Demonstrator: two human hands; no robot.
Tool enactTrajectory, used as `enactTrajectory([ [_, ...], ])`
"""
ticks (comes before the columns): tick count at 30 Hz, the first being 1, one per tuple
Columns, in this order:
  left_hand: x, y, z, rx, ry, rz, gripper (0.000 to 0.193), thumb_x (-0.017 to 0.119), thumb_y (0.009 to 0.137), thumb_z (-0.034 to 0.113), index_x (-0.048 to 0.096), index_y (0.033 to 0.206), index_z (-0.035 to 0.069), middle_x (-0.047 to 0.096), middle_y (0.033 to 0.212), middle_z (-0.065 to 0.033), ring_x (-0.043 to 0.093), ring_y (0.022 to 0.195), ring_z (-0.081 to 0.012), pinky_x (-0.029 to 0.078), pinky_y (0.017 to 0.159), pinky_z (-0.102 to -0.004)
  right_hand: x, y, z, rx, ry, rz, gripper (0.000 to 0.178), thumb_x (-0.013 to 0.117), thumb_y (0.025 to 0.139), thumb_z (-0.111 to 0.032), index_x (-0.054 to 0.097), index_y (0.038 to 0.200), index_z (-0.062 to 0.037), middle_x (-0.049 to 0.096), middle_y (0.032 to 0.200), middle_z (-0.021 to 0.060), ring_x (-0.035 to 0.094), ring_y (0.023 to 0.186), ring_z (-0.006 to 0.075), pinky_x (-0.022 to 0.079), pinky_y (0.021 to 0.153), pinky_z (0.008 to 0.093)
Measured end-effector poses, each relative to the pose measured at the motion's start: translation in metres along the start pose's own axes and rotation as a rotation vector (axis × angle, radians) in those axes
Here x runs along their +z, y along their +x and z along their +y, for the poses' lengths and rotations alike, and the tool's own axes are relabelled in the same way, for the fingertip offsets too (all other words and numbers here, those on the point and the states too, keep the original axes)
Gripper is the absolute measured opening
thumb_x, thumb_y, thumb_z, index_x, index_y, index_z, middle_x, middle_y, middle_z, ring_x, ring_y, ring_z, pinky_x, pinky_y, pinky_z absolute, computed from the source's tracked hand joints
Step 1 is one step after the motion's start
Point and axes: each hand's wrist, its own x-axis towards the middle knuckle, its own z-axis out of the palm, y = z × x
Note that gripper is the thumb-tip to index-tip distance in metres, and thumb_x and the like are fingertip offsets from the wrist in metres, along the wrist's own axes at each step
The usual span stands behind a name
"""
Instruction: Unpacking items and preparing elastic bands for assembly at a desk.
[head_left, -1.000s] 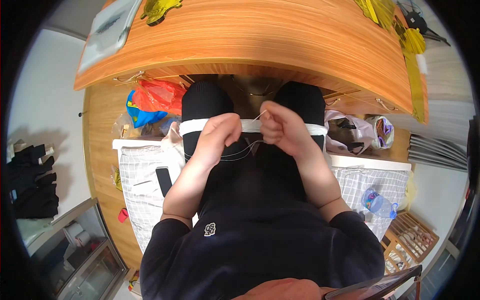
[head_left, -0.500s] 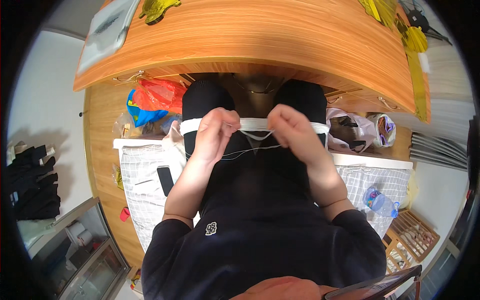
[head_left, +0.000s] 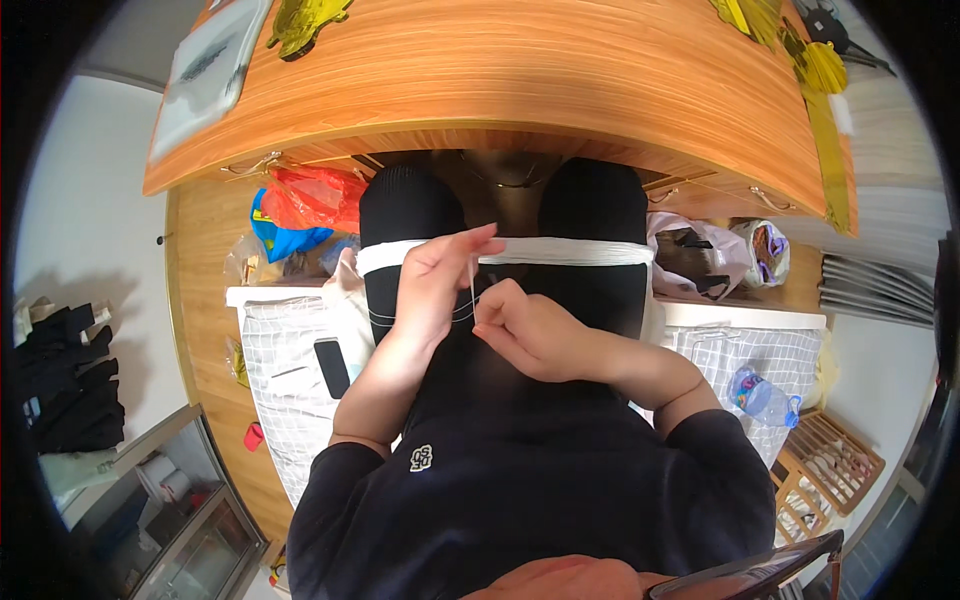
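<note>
A band of many white thread strands (head_left: 580, 251) is looped around both my black-clad legs, stretching across the gap between the knees. My left hand (head_left: 432, 285) is in front of the band at the left leg, its fingers closed on a white thread and the index finger pointing right. From there a single taut strand (head_left: 473, 288) runs down to my right hand (head_left: 535, 333), which pinches it between thumb and curled fingers. A loose loop of thread passes below the left hand over the left thigh. The fingers hide part of the band.
A wooden desk (head_left: 520, 80) spans the front, bearing yellow foil pieces (head_left: 308, 22). A red plastic bag (head_left: 315, 197) lies by the left knee. On the checked cloth beside me are a black phone (head_left: 332, 369) and, at right, a plastic bottle (head_left: 765, 397).
My right hand has moved left and toward my body, beside the left hand. The strand between the hands now runs nearly upright. The left hand's index finger has stretched out to the right.
</note>
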Motion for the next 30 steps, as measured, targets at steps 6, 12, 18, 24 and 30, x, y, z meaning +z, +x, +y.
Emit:
enactTrajectory([
  [6, -0.032, -0.012, 0.002, 0.075, 0.207, -0.394, 0.027, 0.048, 0.098, 0.017, 0.056, 0.077, 0.002, 0.057, 0.064, -0.0063, 0.056, 0.067, -0.0169, 0.042, 0.061, -0.0340, -0.013, -0.006, 0.019, 0.029, 0.777, 0.270, 0.015, 0.050, 0.097, -0.006, 0.036, 0.103, -0.0060, 0.049, 0.081, 0.0018, 0.048, 0.068, 0.0086, 0.040, 0.062, 0.0245],
  [12, -0.018, -0.023, -0.006, 0.488, 0.190, -0.361, 0.068, 0.040, 0.095, 0.057, 0.060, 0.119, -0.003, 0.061, 0.112, -0.0161, 0.059, 0.085, -0.0255, 0.046, 0.071, -0.0352, -0.006, -0.009, 0.006, 0.090, 0.459, -0.090, 0.018, 0.048, 0.097, -0.001, 0.036, 0.105, -0.0102, 0.043, 0.080, -0.0003, 0.041, 0.072, 0.0057, 0.035, 0.064, 0.0217],
  [18, -0.054, -0.003, -0.039, 0.445, -0.349, -0.902, 0.067, 0.043, 0.094, 0.058, 0.061, 0.118, -0.002, 0.061, 0.123, -0.0150, 0.060, 0.084, -0.0240, 0.043, 0.072, -0.0347, -0.006, -0.012, 0.006, -0.092, 0.841, 0.087, 0.019, 0.046, 0.097, -0.001, 0.030, 0.103, -0.0101, 0.044, 0.081, 0.0022, 0.039, 0.070, 0.0099, 0.035, 0.064, 0.0226],
  [24, -0.017, -0.036, 0.003, 0.292, -0.300, -0.501, 0.063, 0.049, 0.088, 0.059, 0.064, 0.101, -0.001, 0.065, 0.101, -0.0096, 0.057, 0.077, -0.0236, 0.042, 0.070, -0.0341, -0.005, -0.015, -0.004, 0.066, 0.694, 0.029, 0.017, 0.041, 0.099, 0.000, 0.030, 0.105, -0.0100, 0.046, 0.080, 0.0052, 0.040, 0.065, 0.0092, 0.035, 0.061, 0.0227],
  [30, -0.021, -0.008, 0.021, 0.781, 0.909, -0.543, 0.043, 0.060, 0.077, 0.044, 0.063, 0.090, 0.004, 0.061, 0.084, -0.0094, 0.057, 0.078, -0.0276, 0.044, 0.070, -0.0366, -0.013, -0.026, -0.012, -0.175, 0.660, 0.142, 0.023, 0.042, 0.098, 0.002, 0.027, 0.109, -0.0115, 0.050, 0.084, 0.0085, 0.043, 0.066, 0.0104, 0.037, 0.059, 0.0228],
])
